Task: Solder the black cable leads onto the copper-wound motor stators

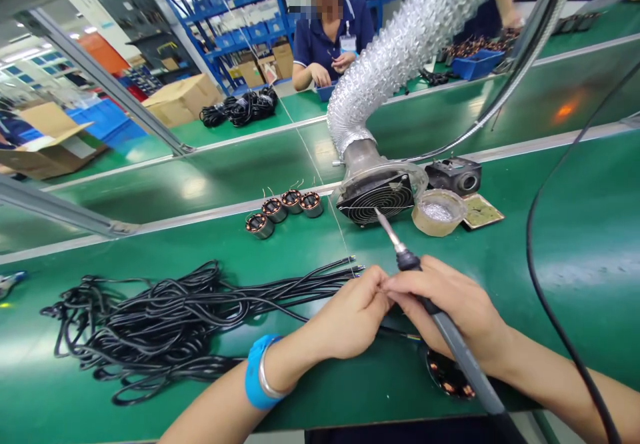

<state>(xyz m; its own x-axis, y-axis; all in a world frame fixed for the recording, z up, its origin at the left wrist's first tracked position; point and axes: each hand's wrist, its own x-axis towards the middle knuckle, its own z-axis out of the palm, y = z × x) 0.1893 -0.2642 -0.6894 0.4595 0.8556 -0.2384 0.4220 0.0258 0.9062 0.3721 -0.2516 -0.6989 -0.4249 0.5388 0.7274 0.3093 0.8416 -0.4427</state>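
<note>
My right hand (460,304) is closed around a soldering iron (463,354), whose tip points up and away toward the fan grille. My left hand (357,314) is closed too, its thumb and fingertips meeting those of my right hand. What the left fingers pinch is too small or hidden to make out. Below my right hand lies a round motor stator with copper windings (450,372), partly covered by the hand and the iron. A dark cable with thin coloured wire ends (400,333) runs beneath my hands toward it.
Left of my hands spreads a heap of black cables (165,317). Several stators (285,207) stand behind it. A fume fan (377,199) on a foil duct (370,91), a round tub (439,213) and a square sponge (481,211) are ahead. A co-worker (333,41) sits opposite.
</note>
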